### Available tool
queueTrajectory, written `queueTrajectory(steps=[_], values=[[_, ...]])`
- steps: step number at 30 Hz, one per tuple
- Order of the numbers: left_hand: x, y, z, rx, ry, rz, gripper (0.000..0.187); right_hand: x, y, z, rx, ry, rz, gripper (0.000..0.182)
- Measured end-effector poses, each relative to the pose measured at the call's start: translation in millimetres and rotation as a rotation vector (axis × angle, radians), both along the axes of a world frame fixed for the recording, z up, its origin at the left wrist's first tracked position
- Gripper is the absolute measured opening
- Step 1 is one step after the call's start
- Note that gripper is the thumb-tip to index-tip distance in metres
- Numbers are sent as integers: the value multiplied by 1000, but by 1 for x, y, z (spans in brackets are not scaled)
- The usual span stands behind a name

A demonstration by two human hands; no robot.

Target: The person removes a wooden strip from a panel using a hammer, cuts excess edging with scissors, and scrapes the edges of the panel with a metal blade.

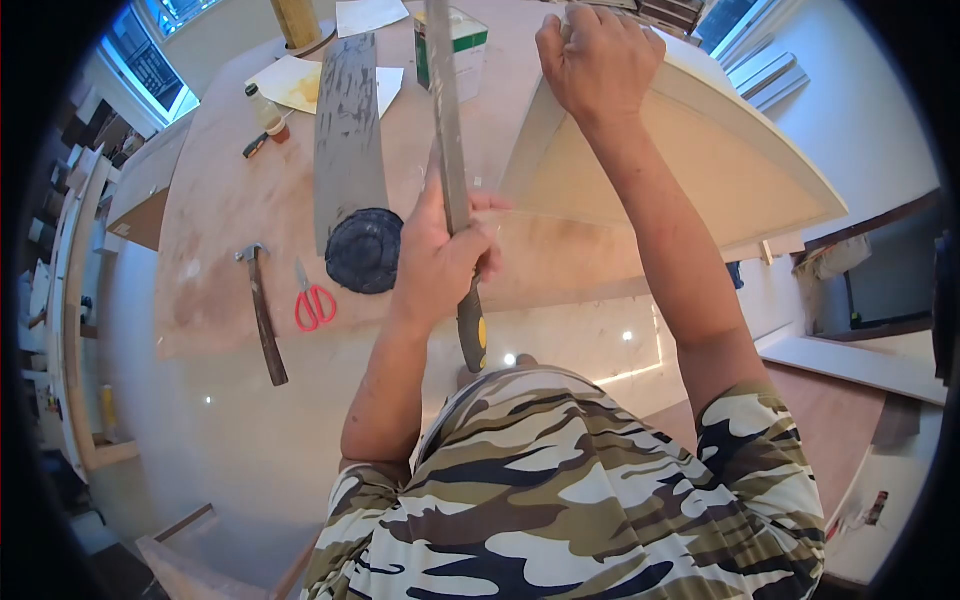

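My left hand (440, 245) closes around a long, narrow grey blade-like tool (446, 110), whose black-and-yellow handle (472, 330) sticks out below the palm. Whether it is one piece with the handle is partly hidden by my fingers. My right hand (605, 65) is a fist, raised at the far edge of a cream panel (690, 150); anything inside it is hidden. Left of my left hand lie a round dark lump (364, 250), a grey-smeared board (347, 130), red-handled scissors (313, 305) and a hammer (262, 315).
On the wooden table (220, 220) stand a bottle (266, 112) and a green-and-white box (455, 50). Paper sheets (285, 82) lie near the smeared board. A wooden post (296, 25) rises at the back. Boards (850, 365) lie low on the right.
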State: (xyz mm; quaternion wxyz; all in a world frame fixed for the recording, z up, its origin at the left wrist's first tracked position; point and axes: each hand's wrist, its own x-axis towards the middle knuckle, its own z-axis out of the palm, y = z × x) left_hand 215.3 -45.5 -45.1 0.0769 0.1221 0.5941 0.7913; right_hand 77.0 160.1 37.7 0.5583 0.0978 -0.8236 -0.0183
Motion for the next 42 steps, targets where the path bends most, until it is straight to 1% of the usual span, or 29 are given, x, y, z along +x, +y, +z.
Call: queueTrajectory(steps=[1,3,5,7,8,10,13,16,19,22,26,28,32,35,38,42], values=[[-1,0,12,2,26,-17,77,8,-4,4,-11,-83,-30,30],[1,1,32,-27,61,-20,79,12,-4,4,-41,-99,15,28],[3,5,46,-89,81,7,80,18,-3,5,-55,-105,31,28],[4,10,54,-96,67,1,83,28,-4,6,-55,-113,26,31],[5,12,57,-100,62,1,84,33,-4,7,-55,-50,8,33],[6,14,57,-203,57,21,85,41,-7,6,-50,75,-27,37],[7,18,46,-283,83,35,85,51,-9,3,-125,-63,-96,43],[14,21,42,-289,94,12,84,61,-6,9,-103,-105,-20,46],[22,25,45,-278,70,-15,84,64,1,10,-67,-140,17,45],[27,30,40,-259,76,-33,86,70,-3,7,-65,-65,15,42],[35,33,36,-262,116,-19,87,78,-5,3,-72,-60,2,39],[37,34,34,-266,120,-10,84,80,-6,3,-102,-64,42,38],[35,32,32,-274,153,-3,83,81,-8,1,-108,-47,34,36],[28,23,36,-366,197,-10,83,81,-9,1,-122,-36,36,35],[23,22,40,-354,209,-15,82,77,-8,1,-130,-45,45,35],[21,27,47,-324,146,-21,81,72,-5,4,-125,-72,29,35]])
